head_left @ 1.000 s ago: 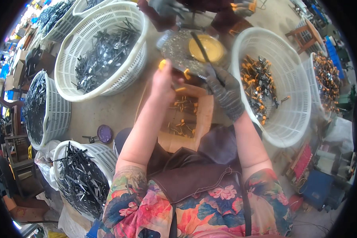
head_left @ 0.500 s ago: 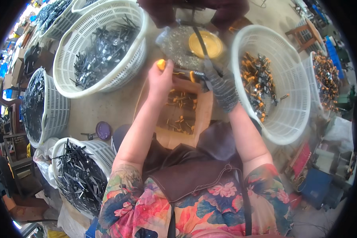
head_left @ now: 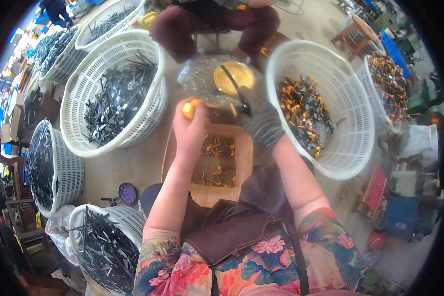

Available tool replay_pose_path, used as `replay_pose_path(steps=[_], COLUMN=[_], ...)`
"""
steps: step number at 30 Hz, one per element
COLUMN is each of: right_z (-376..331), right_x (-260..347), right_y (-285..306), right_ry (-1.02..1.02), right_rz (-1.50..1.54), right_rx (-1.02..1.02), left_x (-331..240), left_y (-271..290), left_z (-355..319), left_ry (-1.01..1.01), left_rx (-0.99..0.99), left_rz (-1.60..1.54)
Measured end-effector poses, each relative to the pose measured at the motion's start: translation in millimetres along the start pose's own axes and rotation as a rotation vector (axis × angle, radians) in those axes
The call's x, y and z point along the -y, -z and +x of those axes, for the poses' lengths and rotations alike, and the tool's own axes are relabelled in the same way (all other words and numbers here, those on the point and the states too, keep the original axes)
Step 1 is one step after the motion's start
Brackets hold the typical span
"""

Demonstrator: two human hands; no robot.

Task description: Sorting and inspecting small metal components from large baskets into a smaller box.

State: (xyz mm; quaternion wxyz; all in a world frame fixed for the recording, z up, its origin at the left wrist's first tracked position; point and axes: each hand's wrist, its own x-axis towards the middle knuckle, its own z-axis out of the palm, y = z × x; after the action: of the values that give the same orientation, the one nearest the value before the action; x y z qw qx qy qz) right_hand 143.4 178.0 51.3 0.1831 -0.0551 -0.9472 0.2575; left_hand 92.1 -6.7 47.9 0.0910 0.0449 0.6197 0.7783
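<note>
My bare left hand (head_left: 191, 126) is closed on a small orange-tipped metal piece (head_left: 189, 107), held above the far edge of a shallow cardboard box (head_left: 243, 163). Several orange and dark pieces lie inside that box. My right hand (head_left: 263, 123), in a grey knitted glove, grips a dark hammer (head_left: 237, 91) whose handle points away from me, over a yellow round lid (head_left: 234, 77). Both hands are close together above the box's far rim.
A white basket of orange-handled parts (head_left: 320, 106) stands to the right, with another (head_left: 387, 86) beyond it. White baskets of dark metal pieces (head_left: 114, 93) ring my left side (head_left: 49, 167) (head_left: 106, 246). A seated person's legs (head_left: 212, 22) are opposite me. A purple lid (head_left: 128, 193) lies on the floor.
My left hand has stayed over the box's far edge with the orange piece, shifting slightly. The gloved right hand with the hammer has lowered a little toward the box.
</note>
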Motion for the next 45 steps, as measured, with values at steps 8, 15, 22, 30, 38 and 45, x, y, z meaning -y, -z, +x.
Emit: replay_pose_path(steps=[8, 15, 22, 30, 38, 45], right_z=[16.0, 36.1, 67.0, 84.5, 64.8, 59.9], right_x=[-27.5, -62.6, -36.9, -56.3, -57.3, -48.1], right_y=[28.7, 32.4, 50.0, 47.5, 42.2, 46.6], right_ry=[-0.452, -0.272, -0.087, 0.025, -0.033, -0.154], right_rz=[0.898, 0.455, 0.171, -0.051, -0.065, 0.212], right_rx=[0.014, -0.151, 0.046, 0.279, 0.223, 0.175], left_x=[34.1, 54.1, 71.6, 80.7, 83.2, 84.8], left_y=[20.9, 9.6, -11.8, -35.4, -42.4, -39.6], left_z=[41.0, 54.7, 57.6, 51.3, 51.5, 53.4], left_ry=[0.561, 0.509, 0.422, 0.568, 0.581, 0.551], left_rx=[0.111, 0.014, 0.139, 0.156, 0.168, 0.132], left_rz=[-0.771, -0.586, -0.434, -0.483, -0.529, -0.548])
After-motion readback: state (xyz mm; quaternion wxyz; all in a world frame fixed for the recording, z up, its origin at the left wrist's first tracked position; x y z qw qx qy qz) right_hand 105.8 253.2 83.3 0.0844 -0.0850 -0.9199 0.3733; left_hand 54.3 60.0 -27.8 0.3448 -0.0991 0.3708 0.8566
